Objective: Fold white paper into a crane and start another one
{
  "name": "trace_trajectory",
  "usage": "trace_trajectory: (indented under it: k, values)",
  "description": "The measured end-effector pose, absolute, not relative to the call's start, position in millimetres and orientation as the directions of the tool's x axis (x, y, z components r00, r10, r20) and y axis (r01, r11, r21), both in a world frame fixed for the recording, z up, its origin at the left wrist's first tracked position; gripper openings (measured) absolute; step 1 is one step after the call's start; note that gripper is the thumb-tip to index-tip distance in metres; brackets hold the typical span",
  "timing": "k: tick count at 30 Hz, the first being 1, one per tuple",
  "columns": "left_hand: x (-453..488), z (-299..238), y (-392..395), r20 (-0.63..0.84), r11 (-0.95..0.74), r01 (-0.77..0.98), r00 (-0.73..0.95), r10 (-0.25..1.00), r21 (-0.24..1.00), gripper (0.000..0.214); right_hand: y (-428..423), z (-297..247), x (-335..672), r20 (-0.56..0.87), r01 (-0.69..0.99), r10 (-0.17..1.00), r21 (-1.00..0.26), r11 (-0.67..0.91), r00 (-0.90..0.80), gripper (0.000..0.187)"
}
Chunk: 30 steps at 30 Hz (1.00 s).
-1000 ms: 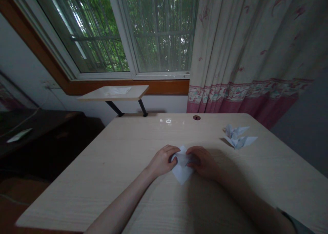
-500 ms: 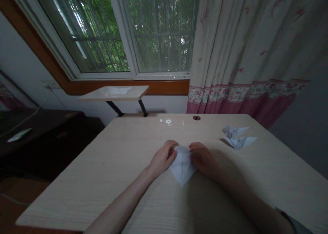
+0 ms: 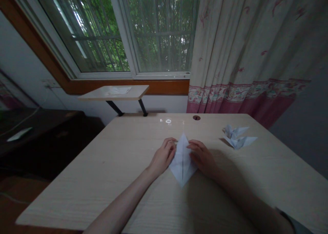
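Observation:
A folded sheet of white paper lies on the table between my hands, shaped like a long diamond with a crease or slit down its middle. One point faces away from me, the other toward me. My left hand grips its left edge, fingers bent. At the right edge my right hand has its thumb and fingers closed on the paper. The fingertips partly cover both side edges.
Folded paper cranes stand on the right of the wooden table. At the back left is a small raised shelf bearing white paper. A cable hole is near the far edge, before the curtain.
The paper's far part has opened out away from me into a tall point, so it went from a shorter kite to a long diamond. Both hands stay at its sides, fingers slightly shifted.

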<state>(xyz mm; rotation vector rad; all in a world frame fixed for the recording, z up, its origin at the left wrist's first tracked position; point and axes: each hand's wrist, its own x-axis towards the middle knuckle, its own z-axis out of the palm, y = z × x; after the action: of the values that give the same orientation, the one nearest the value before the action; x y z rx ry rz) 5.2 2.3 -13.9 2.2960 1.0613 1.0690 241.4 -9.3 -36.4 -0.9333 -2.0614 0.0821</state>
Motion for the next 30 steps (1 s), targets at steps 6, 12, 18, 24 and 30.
trace_trajectory:
  k: [6, 12, 18, 24, 30]
  values:
    - [4.3, -12.9, 1.5, 0.466, -0.651, 0.558, 0.456, 0.759, 0.515, 0.02, -8.2, -41.9, 241.2, 0.662, 0.605, 0.658, -0.371, 0.704, -0.359, 0.04]
    - [3.9, -14.5, 2.9, 0.462, -0.67, 0.552, 0.485, 0.742, 0.497, 0.021, -5.2, -47.3, 241.1, 0.642, 0.621, 0.652, -0.331, 0.71, -0.404, 0.043]
    - [3.3, -15.2, 4.8, 0.433, -0.676, 0.582, 0.519, 0.737, 0.452, 0.021, -3.6, -49.8, 241.7, 0.566, 0.66, 0.68, -0.289, 0.694, -0.466, 0.046]
    - [4.5, -12.5, 5.1, 0.379, -0.678, 0.614, 0.562, 0.735, 0.404, 0.022, -3.3, -52.8, 242.5, 0.544, 0.688, 0.684, -0.245, 0.684, -0.486, 0.046]
    - [4.5, -13.5, 3.8, 0.362, -0.655, 0.656, 0.547, 0.755, 0.375, 0.02, -4.2, -55.3, 241.3, 0.493, 0.726, 0.705, -0.192, 0.66, -0.51, 0.041]
